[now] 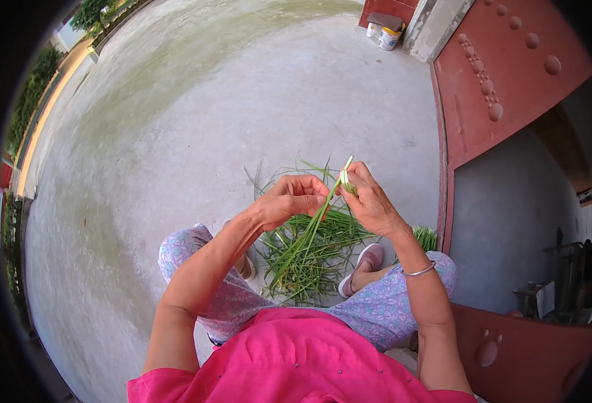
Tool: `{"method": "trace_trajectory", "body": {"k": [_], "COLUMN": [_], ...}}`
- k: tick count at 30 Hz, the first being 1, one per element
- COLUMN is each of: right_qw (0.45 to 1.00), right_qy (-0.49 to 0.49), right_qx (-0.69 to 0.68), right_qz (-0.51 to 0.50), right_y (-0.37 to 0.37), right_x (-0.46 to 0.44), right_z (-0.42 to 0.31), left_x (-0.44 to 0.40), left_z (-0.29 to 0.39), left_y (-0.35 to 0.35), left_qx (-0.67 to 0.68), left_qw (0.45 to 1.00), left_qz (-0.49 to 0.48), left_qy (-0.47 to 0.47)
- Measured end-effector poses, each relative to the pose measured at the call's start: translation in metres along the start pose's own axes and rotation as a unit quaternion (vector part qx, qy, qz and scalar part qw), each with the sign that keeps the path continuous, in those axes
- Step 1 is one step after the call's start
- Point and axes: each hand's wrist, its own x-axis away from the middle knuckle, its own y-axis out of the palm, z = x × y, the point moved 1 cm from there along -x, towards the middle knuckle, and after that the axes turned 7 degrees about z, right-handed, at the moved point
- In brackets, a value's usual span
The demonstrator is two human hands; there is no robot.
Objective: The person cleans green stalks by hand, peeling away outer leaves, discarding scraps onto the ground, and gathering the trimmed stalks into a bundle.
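Long green chives (319, 209) with pale lower ends run slantwise between my two hands. My right hand (371, 201) is closed around several chives, their whitish ends showing at the thumb and fingers. My left hand (290, 201) is at their left side, thumb and fingers pinched on the strands. Below both hands a loose heap of chives (309, 262) lies on the ground between my feet, with thin stray leaves around it. A bundle of chives (425, 238) sits beside my right knee, partly hidden by the forearm.
Grey concrete floor (242, 101) stretches ahead. On the right stands a red metal door (511, 80) with round bosses, next to a doorway into a dim room. White buckets (384, 33) stand by the wall at the top. My shoe (364, 267) is beside the heap.
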Motion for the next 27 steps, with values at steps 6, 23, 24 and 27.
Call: {"method": "trace_trajectory", "body": {"k": [6,23,24,27], "right_qw": [0.999,0.878,0.881,0.89], "right_qy": [-0.044,0.24,0.237,0.235], "right_qx": [0.011,-0.32,-0.337,-0.364], "right_qz": [0.024,0.262,0.234,0.139], "right_y": [0.001,-0.026,-0.026,-0.019], "right_x": [0.0,-0.009,-0.009,-0.006], "right_z": [0.0,0.039,0.039,0.022], "left_x": [-0.003,0.003,0.003,0.005], "left_z": [-0.002,0.005,0.007,0.011], "left_y": [-0.001,-0.01,-0.009,-0.007], "left_qx": [0.016,-0.036,-0.031,-0.02], "left_qw": [1.0,0.998,0.999,0.998], "left_qz": [-0.006,-0.007,0.008,0.052], "left_qy": [-0.008,0.043,0.038,0.03]}}
